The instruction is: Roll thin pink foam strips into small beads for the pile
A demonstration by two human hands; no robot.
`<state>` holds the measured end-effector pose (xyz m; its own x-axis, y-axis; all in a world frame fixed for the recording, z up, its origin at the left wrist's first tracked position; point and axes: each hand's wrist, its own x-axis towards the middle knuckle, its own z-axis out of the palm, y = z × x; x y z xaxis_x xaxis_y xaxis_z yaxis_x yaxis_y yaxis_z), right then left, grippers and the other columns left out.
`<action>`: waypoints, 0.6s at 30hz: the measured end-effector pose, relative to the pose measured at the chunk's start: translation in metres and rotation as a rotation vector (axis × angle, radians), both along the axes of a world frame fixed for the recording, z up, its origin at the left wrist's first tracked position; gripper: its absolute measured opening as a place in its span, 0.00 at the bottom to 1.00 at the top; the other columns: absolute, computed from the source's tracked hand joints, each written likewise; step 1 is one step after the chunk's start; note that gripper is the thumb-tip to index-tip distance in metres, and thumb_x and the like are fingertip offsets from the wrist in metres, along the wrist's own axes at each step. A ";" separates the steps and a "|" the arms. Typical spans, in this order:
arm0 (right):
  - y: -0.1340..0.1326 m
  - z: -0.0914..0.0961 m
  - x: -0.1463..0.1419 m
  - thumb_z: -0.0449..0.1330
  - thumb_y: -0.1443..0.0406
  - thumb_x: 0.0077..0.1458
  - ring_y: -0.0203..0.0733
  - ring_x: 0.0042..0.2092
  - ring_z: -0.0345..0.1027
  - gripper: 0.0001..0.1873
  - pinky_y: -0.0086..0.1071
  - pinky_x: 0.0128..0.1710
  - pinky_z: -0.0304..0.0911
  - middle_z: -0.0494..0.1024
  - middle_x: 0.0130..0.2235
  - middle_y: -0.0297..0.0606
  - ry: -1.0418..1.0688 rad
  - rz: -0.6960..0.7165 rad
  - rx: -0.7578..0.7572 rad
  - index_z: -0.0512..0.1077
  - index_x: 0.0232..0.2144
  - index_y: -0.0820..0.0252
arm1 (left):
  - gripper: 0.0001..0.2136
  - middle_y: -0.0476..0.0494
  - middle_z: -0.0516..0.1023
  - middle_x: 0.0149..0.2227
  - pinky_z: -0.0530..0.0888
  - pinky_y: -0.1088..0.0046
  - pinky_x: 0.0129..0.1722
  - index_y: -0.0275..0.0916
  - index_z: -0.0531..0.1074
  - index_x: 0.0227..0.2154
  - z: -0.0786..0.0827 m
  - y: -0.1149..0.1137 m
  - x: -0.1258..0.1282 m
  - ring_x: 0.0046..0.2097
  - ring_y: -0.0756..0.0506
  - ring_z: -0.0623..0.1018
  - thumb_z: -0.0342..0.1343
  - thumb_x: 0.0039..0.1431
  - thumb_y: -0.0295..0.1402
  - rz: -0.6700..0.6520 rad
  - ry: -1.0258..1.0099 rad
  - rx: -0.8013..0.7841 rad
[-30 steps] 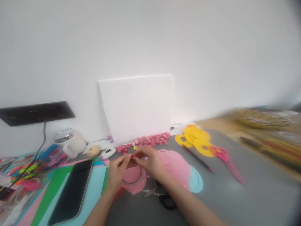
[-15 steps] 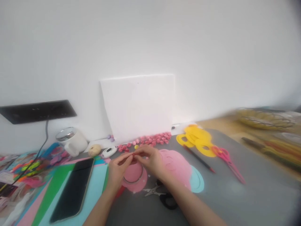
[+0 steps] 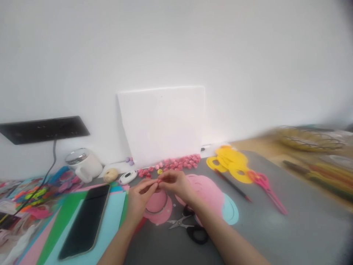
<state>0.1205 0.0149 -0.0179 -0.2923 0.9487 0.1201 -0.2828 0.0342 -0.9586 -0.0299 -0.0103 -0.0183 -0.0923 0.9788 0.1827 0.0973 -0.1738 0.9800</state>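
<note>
Two hands meet: I see left hand (image 3: 139, 200) and right hand (image 3: 176, 184) fingertips both clamped on a red bit (image 3: 159, 181) between them, just above the pink roll (image 3: 157, 207), axis too small to tell.

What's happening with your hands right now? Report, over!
Left hand and right hand both pinching small red piece. Tape roll close beside. Black scissors near right wrist, nothing blocking.

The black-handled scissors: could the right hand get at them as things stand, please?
Probably yes: the scissors lie uncovered just beside its wrist. However, the right hand and left hand both pinch a small red piece, so it must let go first.
</note>
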 end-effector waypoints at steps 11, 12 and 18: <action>0.001 0.000 0.003 0.69 0.62 0.36 0.40 0.34 0.71 0.14 0.37 0.40 0.67 0.78 0.30 0.37 0.023 0.051 -0.029 0.76 0.29 0.62 | 0.08 0.44 0.80 0.30 0.78 0.68 0.33 0.37 0.78 0.29 -0.001 0.000 -0.001 0.27 0.46 0.78 0.61 0.46 0.35 0.007 -0.002 0.023; 0.001 0.000 0.003 0.69 0.62 0.36 0.40 0.34 0.71 0.14 0.37 0.40 0.67 0.78 0.31 0.37 0.022 0.046 -0.036 0.76 0.29 0.62 | 0.08 0.44 0.80 0.29 0.78 0.68 0.32 0.36 0.78 0.29 -0.001 0.000 -0.001 0.27 0.46 0.78 0.61 0.46 0.35 0.007 -0.004 0.022; 0.000 0.000 0.002 0.68 0.63 0.36 0.40 0.31 0.72 0.12 0.38 0.38 0.69 0.77 0.27 0.35 0.041 0.029 -0.068 0.75 0.27 0.62 | 0.07 0.44 0.78 0.28 0.77 0.70 0.31 0.37 0.78 0.28 -0.001 -0.001 0.000 0.27 0.46 0.78 0.59 0.48 0.35 -0.009 0.118 0.123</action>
